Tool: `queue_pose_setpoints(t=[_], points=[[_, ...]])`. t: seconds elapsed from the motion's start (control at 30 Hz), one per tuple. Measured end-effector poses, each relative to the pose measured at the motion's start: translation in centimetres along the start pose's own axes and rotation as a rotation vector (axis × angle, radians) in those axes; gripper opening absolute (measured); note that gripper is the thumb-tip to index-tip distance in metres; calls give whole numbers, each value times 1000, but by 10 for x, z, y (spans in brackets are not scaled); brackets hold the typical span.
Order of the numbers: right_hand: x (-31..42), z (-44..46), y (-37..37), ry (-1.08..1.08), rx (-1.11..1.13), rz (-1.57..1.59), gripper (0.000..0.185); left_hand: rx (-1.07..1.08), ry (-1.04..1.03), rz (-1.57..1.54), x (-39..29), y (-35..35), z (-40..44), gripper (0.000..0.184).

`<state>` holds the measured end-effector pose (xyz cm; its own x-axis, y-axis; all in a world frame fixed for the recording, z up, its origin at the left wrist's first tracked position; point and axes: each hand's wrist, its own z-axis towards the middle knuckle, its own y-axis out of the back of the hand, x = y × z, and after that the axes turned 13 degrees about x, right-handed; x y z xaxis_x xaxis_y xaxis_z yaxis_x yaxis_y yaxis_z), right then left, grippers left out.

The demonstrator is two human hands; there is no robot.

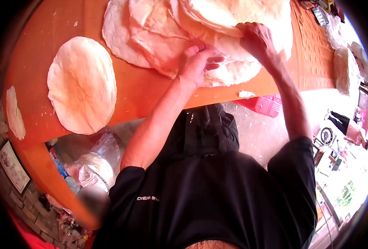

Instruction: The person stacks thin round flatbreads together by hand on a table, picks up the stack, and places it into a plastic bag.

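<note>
Several large, pale round flatbreads lie in an overlapping pile on the orange table. At the pile's near side is my left hand, its fingers loosely curled but apart, with nothing visible between them. My right hand is closed on the edge of an upper flatbread, farther up and to the right. A single oval flatbread rests apart on the left of the table.
A torn strip of bread lies at the table's far left, and a white scrap at the near edge. Beneath are a pink plastic item and a plastic-wrapped bundle. Clear plastic bags are at the right end.
</note>
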<state>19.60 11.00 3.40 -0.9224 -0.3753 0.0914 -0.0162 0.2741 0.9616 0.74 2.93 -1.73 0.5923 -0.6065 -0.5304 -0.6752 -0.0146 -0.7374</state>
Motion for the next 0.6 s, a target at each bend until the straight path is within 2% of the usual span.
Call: queue_pose_setpoints(t=[0.1, 0.2, 0.27, 0.3, 0.33, 0.4, 0.47, 0.53, 0.57, 0.6], points=[[4, -12, 4, -41, -56, -1, 20, -146, 6, 106, -2, -13, 4, 17], [-2, -15, 1, 104, -196, -1, 15, -79, 78, 103, -11, -15, 7, 17], [0, -10, 13, 64, -53, -42, 12, -62, 60, 83, -7, -16, 11, 15], [13, -8, 31, -102, 178, -49, 30, -40, -4, 66, -8, -16, 11, 13], [15, -14, 24, -108, 181, -46, 30, -18, -72, 48, -11, -14, 12, 12], [18, -21, 3, 73, -117, 36, 19, 76, -82, 40, -15, -9, 18, 10], [26, -37, -11, 193, -264, 159, 41, 87, -137, -95, -14, -19, 18, 9], [34, -39, -18, 158, -401, 151, 39, 138, -101, -56, -17, -15, 20, 11], [33, -35, -24, 160, -402, 153, 39, 165, -116, -119, -15, -17, 22, 13], [33, -30, -29, 43, -326, 101, 40, 194, -129, -180, -16, -21, 22, 15]])
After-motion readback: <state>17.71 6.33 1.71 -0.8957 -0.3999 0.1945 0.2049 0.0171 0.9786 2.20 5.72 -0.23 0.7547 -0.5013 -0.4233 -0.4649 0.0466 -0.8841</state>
